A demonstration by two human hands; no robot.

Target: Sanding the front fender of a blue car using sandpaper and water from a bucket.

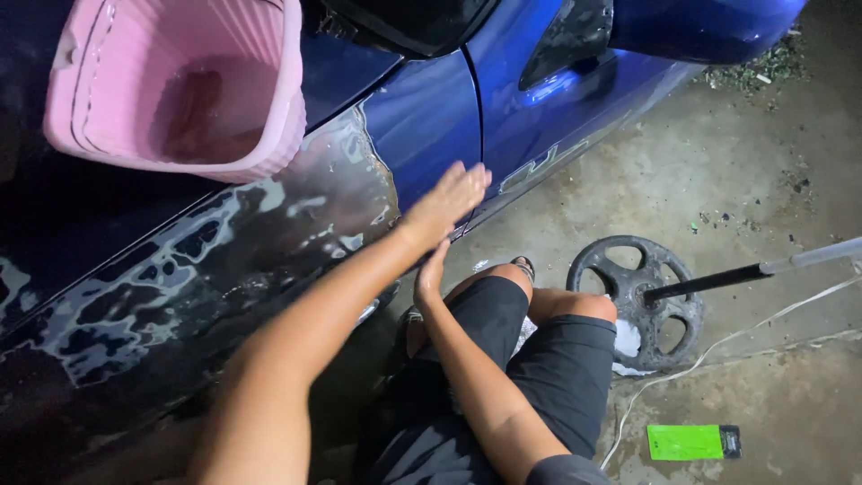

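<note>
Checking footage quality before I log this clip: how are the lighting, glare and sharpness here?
Head view: harsh light from near the camera, glare on the soapy blue car panel, dark at the left edge; left hand slightly motion-blurred, right hand sharper; pink bucket and concrete floor evenly lit.

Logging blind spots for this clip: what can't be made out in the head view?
- Right hand: fingers hidden behind the left forearm and the car panel.
- Left hand: motion-blurred, contact with panel unclear.
- Pink bucket: top cut by frame edge.
- Dark pole: far end leaves the right edge.
- Green card: print too small.
</note>
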